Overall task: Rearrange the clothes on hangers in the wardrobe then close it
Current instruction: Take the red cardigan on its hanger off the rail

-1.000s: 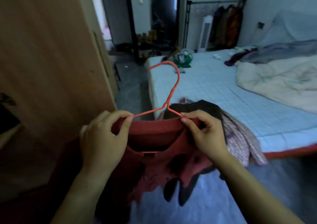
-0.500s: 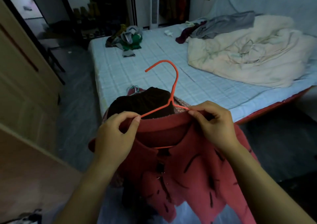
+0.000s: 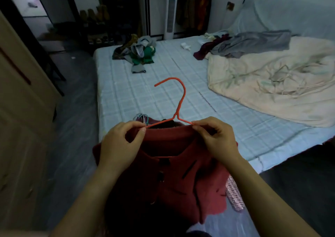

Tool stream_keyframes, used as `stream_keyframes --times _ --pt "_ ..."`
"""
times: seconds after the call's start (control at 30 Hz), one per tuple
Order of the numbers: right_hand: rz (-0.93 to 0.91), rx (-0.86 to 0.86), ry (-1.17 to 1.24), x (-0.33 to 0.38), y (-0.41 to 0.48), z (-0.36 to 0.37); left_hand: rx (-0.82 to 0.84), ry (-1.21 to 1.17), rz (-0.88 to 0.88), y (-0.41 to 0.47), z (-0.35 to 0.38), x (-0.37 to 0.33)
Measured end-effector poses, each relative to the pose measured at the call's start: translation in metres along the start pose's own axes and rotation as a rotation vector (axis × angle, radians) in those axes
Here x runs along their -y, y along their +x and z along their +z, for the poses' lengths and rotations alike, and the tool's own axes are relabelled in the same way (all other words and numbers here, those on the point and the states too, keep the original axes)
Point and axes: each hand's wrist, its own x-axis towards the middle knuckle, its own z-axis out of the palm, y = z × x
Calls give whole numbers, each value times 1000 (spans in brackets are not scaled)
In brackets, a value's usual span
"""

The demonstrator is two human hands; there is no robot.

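Note:
A red shirt with dark marks (image 3: 174, 180) hangs on an orange wire hanger (image 3: 178, 102), held up in front of me over the near edge of the bed. My left hand (image 3: 119, 146) pinches the shirt's collar and the hanger's left shoulder. My right hand (image 3: 215, 138) pinches the collar at the hanger's right shoulder. The hook points up and to the left. A dark garment and several other hanger hooks (image 3: 142, 118) peek out just behind the collar. The wardrobe door (image 3: 20, 120) stands at the left.
The bed (image 3: 137, 95) with a checked sheet fills the middle, bearing a cream blanket (image 3: 272, 86), a pile of green and grey clothes (image 3: 139, 53) and a grey garment (image 3: 253, 42). A white tower fan (image 3: 170, 15) and a rack of hung clothes stand at the back.
My view has swung right, from the wardrobe door toward the bed. Both hands keep their hold on the collar and the shirt has come over the bed's edge.

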Motion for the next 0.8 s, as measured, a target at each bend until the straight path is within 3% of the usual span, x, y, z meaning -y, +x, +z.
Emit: stream_keyframes --times 0.3,0.47,0.63,0.8 --pt "74 201 -111 -90 89 62 99 345 -112 76 51 57" --pt "-69 609 -426 -133 126 105 216 515 -318 85 89 76" --pt "-251 831 -337 -141 114 129 195 536 -549 46 111 76" --pt "-348 1011 -283 -134 76 133 13 476 -763 -17 112 60"
